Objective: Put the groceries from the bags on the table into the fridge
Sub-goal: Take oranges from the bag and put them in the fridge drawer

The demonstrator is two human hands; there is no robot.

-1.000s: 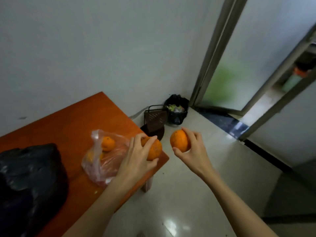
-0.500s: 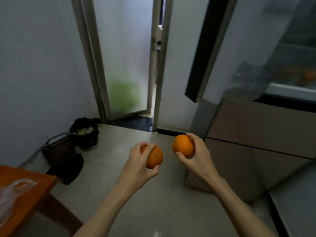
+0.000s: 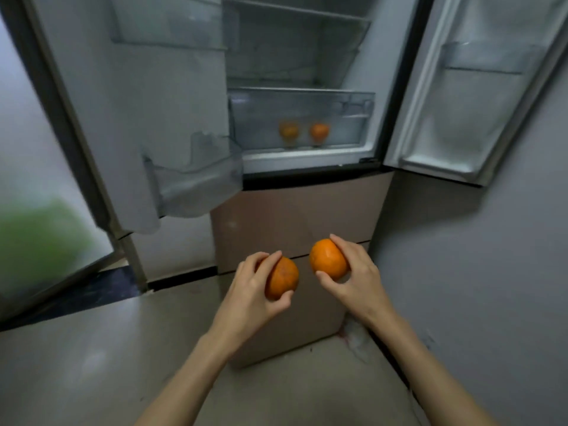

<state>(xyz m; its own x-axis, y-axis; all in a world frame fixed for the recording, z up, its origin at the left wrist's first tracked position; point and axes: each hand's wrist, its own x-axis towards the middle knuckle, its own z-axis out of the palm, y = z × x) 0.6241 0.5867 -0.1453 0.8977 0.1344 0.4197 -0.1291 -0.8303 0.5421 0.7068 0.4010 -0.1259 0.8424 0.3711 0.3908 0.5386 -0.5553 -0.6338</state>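
Observation:
I face the fridge (image 3: 307, 216), whose two upper doors stand wide open. My left hand (image 3: 252, 290) grips an orange (image 3: 282, 278) at waist height in front of the lower drawers. Beside it, my right hand (image 3: 353, 278) holds a second orange (image 3: 327, 262). Inside, behind the clear front of the crisper drawer (image 3: 301, 99), two more oranges sit side by side, one (image 3: 289, 131) on the left and one (image 3: 319, 131) on the right. The shelves above the drawer look bare. The table and the bags are out of view.
The left fridge door (image 3: 147, 118) with its clear bins swings out toward me, and the right door (image 3: 479, 96) opens against a grey wall (image 3: 491, 272). A frosted glass door (image 3: 40, 195) stands at the far left. Tiled floor (image 3: 92, 364) lies below.
My view has swung right from the table and bags, past the glass door, to the open fridge. Both hands have kept hold of their oranges throughout.

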